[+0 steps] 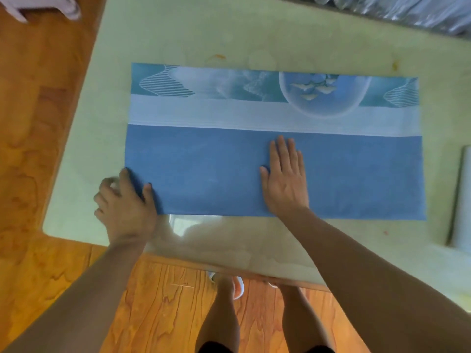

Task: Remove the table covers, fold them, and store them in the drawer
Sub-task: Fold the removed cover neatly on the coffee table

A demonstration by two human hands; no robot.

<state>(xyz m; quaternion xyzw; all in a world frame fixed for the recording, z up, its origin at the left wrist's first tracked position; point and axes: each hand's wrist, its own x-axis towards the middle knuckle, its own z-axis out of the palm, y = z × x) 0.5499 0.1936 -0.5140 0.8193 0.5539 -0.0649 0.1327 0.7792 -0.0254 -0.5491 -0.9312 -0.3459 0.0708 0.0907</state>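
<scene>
We have the blue table cover (275, 138) spread flat on the pale green desk (229, 42), its near half already doubled over so the plain blue underside faces up and the printed band shows along the far edge. It looks thin, soft and light, likely to slide and crease easily, so we judge it best taken at the corners and edges while a flat palm pins the middle. Our left hand (125, 200) grips the near-left corner, thumb and fingers curled round the edge. Our right hand (285, 179) lies flat with straight fingers pressed on the blue panel near its centre, arm reaching forward over the desk edge. A pale roll (462, 197) lies at the right.
</scene>
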